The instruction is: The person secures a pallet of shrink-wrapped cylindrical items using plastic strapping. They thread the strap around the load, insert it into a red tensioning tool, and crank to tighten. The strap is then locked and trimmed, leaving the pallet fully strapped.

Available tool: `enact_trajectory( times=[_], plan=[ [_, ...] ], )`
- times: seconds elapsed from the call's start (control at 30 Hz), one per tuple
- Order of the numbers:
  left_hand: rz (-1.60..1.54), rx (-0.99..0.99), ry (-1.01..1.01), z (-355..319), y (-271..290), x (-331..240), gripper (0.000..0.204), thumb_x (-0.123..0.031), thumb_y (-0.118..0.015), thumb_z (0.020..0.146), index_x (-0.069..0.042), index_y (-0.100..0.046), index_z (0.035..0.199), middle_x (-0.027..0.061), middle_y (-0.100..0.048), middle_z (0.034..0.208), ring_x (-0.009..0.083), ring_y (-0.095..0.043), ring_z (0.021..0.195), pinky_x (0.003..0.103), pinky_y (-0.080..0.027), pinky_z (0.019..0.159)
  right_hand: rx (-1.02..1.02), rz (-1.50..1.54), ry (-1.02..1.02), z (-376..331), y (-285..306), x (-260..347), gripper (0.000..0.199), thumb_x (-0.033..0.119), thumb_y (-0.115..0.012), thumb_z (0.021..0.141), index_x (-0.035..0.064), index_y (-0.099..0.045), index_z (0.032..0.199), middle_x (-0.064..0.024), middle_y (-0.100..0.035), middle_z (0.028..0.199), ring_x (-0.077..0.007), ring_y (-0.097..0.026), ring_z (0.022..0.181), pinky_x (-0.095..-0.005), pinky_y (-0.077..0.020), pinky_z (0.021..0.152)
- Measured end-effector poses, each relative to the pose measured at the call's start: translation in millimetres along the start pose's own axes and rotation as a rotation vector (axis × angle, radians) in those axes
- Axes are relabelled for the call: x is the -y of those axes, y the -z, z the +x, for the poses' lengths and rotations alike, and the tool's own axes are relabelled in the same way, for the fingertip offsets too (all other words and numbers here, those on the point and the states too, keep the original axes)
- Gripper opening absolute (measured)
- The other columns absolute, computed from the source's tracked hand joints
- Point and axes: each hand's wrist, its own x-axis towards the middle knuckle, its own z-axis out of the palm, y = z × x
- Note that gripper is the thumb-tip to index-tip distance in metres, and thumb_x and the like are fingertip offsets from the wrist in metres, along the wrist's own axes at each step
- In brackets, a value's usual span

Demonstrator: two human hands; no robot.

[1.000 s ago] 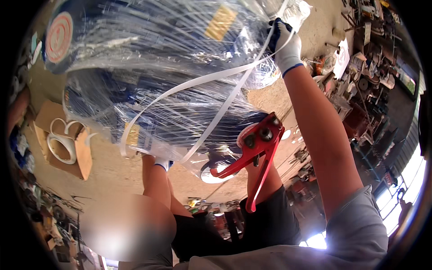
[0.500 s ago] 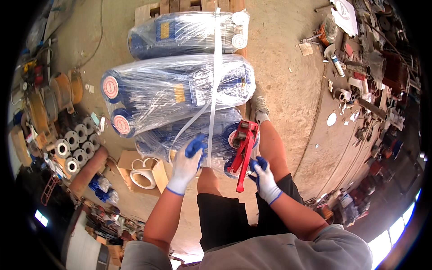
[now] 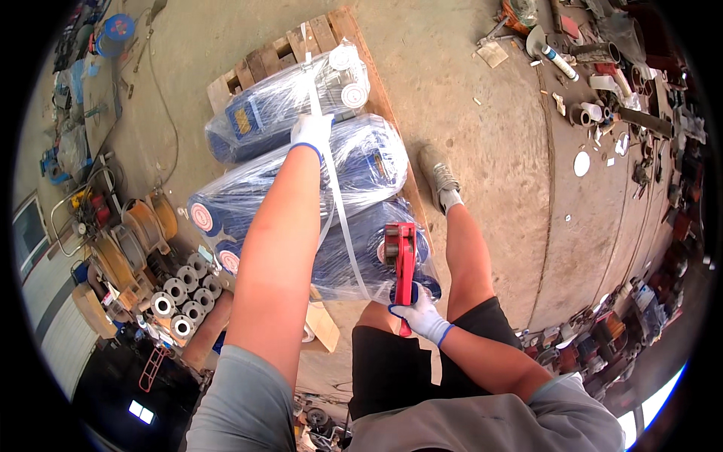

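My left hand [image 3: 312, 132], in a white glove with blue palm, reaches far forward onto the white strap [image 3: 340, 203]. Its fingers look curled round the strap, though they are mostly hidden beneath the hand. My right hand [image 3: 423, 314], gloved likewise, is closed round the lower handle of a red strapping tensioner [image 3: 404, 264], held upright over the nearest wrapped machine [image 3: 339, 260]. The strap runs across several blue machines in clear film, including a middle one [image 3: 294, 169] and a far one [image 3: 279, 109]. A loose strap length hangs beside the taut run.
Beneath the machines lies a wooden pallet [image 3: 324, 32]. An opened cardboard box [image 3: 322, 328] stands left of my legs, near several metal flanges [image 3: 175, 289] and a brown pipe [image 3: 207, 331]. Tools and scrap, with a white tube [image 3: 560, 63], litter the floor at right.
My left hand has moved forward from near my knees to the strap by the far machine. My right hand has closed on the tensioner's handle. The view has shifted and turned.
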Motion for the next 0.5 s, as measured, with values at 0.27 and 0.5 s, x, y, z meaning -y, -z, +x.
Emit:
enact_trajectory(
  times=[0.27, 0.5],
  plan=[
    [0.243, -0.167, -0.387, -15.2, -5.2, 57.7, 0.044, -0.037, -0.068, 0.097, -0.005, -0.069, 0.126, 0.0231, -0.074, 0.116, 0.0401, -0.069, 0.112, 0.048, -0.052, 0.099, 0.094, 0.083, 0.159, 9.0, 37.3, 85.5, 0.076, 0.018, -0.084, 0.086, -0.0045, -0.042, 0.145, -0.0146, -0.071, 0.106, -0.0169, -0.071, 0.094, -0.0342, -0.0569, 0.083],
    [0.386, -0.351, -0.552, -35.8, -15.2, 84.4, 0.036, -0.028, -0.065, 0.098, -0.009, -0.069, 0.129, 0.0163, -0.068, 0.117, 0.0400, -0.062, 0.111, 0.052, -0.046, 0.103, -0.089, -0.106, 0.208, 133.6, -16.9, 198.8, 0.073, 0.036, -0.080, 0.082, -0.0031, -0.054, 0.138, -0.0291, -0.071, 0.112, -0.0469, -0.068, 0.110, -0.0488, -0.0526, 0.100]
  ],
)
